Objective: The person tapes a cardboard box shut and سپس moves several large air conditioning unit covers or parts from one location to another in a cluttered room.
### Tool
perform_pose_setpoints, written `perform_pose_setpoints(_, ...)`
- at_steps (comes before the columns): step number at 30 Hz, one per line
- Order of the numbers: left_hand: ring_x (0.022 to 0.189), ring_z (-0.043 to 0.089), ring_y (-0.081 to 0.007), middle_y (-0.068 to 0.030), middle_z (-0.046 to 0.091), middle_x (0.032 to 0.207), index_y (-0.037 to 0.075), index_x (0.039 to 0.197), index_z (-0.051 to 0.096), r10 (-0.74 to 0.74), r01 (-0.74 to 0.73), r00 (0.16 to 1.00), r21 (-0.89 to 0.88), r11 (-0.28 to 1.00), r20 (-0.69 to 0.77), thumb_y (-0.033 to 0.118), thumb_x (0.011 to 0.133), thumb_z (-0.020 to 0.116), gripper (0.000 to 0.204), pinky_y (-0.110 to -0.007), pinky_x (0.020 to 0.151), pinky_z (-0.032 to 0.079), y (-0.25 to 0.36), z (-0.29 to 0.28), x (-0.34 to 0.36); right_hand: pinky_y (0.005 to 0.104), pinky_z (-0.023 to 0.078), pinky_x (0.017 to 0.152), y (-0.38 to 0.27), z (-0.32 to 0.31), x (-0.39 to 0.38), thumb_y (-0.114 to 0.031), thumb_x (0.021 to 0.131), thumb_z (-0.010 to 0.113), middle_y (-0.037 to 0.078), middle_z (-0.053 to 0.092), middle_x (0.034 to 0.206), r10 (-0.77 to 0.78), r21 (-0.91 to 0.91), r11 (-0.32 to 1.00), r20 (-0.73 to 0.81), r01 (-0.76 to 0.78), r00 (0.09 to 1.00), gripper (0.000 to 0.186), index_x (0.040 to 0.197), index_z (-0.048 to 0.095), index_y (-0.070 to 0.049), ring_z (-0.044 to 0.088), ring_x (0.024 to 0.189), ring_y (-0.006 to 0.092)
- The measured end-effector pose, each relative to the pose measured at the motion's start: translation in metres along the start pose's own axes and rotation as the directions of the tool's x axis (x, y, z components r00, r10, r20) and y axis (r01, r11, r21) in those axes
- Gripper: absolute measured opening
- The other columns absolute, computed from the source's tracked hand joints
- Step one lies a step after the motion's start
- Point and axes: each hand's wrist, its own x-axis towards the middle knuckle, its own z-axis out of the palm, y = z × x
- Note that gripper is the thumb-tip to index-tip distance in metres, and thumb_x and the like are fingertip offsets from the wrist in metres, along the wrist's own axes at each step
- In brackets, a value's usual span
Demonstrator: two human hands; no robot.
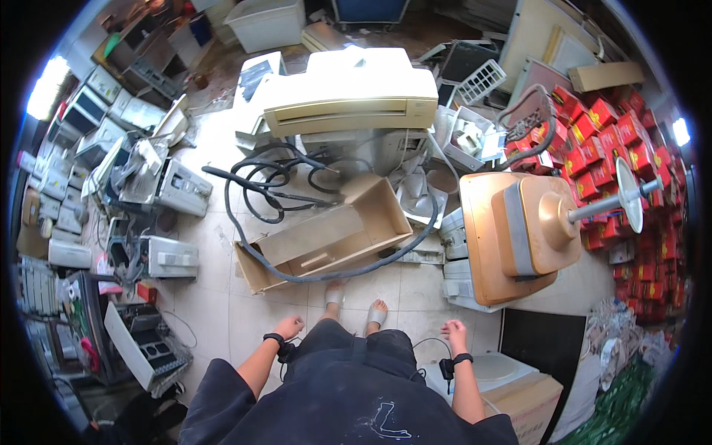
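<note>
My left hand [289,326] hangs empty at the lower middle, its fingers loose and slightly bent. My right hand [452,328] also holds nothing, fingers apart. In front of my sandalled feet lies an open cardboard box [274,248], with a thick dark coiled hose [311,279] looping over and around it. Beyond them a cream air-conditioner unit [348,111] rests across other appliances. At the right stands an orange pedestal piece [475,237] with a metal post and round plate, on stacked appliance units.
Piles of old appliances [170,189] line the left. Red boxes [619,156] are stacked at the right. A cardboard carton [523,408] and a dark panel [541,341] are beside me at lower right. A white bin [259,22] and leaning boards [526,37] are at the back.
</note>
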Motion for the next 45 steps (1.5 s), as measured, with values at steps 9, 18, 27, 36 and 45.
perform_pose_setpoints(9,0.081,0.067,-0.0257,-0.0108,0.07,0.084,0.005,0.093,0.066,0.01,-0.006,0.999,0.089,0.996,-0.049,0.027,0.082,0.058,0.026,-0.037,0.077,0.051,0.01,-0.079,0.065,0.035,0.049,0.071,0.159,0.051,-0.094,-0.029,0.089,0.055,0.013,0.068,0.081,0.041,-0.407,0.913,0.179,0.036,0.983,0.031,0.09,0.066,0.0,0.065,0.078,0.0212)
perform_pose_setpoints(18,0.081,0.067,-0.0271,-0.0122,0.07,0.082,0.003,0.091,0.066,0.09,-0.092,0.996,0.24,0.966,0.02,0.027,0.081,0.06,0.027,-0.037,0.077,0.052,0.048,-0.062,0.089,0.0331,0.049,0.068,0.186,0.038,-0.102,-0.029,0.088,0.057,0.01,0.067,0.082,0.287,-0.157,0.946,-0.012,-0.285,0.958,0.031,0.09,0.065,0.0,0.063,0.075,0.0185)
perform_pose_setpoints(27,0.084,0.068,-0.0265,-0.0108,0.071,0.085,0.005,0.095,0.068,0.028,-0.102,0.983,0.412,0.905,0.18,0.029,0.08,0.06,0.029,-0.037,0.079,0.052,0.142,0.022,0.073,0.0288,0.049,0.065,0.112,-0.057,-0.014,-0.019,0.089,0.056,0.008,0.067,0.083,0.108,-0.002,0.994,-0.025,-0.108,0.994,0.018,0.093,0.063,-0.002,0.062,0.07,0.0141)
perform_pose_setpoints(36,0.08,0.067,-0.0278,-0.0161,0.069,0.085,0.0,0.095,0.064,0.267,-0.283,0.958,0.219,0.934,0.102,0.024,0.083,0.061,0.027,-0.036,0.075,0.052,0.259,0.08,0.071,0.021,0.041,0.059,-0.16,-0.22,0.067,-0.02,0.09,0.063,-0.001,0.061,0.078,-0.492,0.358,0.737,-0.298,0.573,0.818,0.013,0.096,0.057,-0.012,0.054,0.066,0.0068)
perform_pose_setpoints(45,0.069,0.065,-0.0158,-0.0098,0.068,0.081,-0.001,0.095,0.062,0.053,-0.044,0.997,-0.162,0.986,0.05,0.016,0.087,0.058,0.019,-0.029,0.066,0.052,0.249,0.088,0.101,0.0352,0.044,0.09,-0.399,-0.365,0.22,-0.018,0.071,0.081,0.009,0.058,0.11,-0.665,-0.058,0.501,-0.664,0.864,0.341,0.059,0.118,0.049,-0.001,0.055,0.102,0.0188)
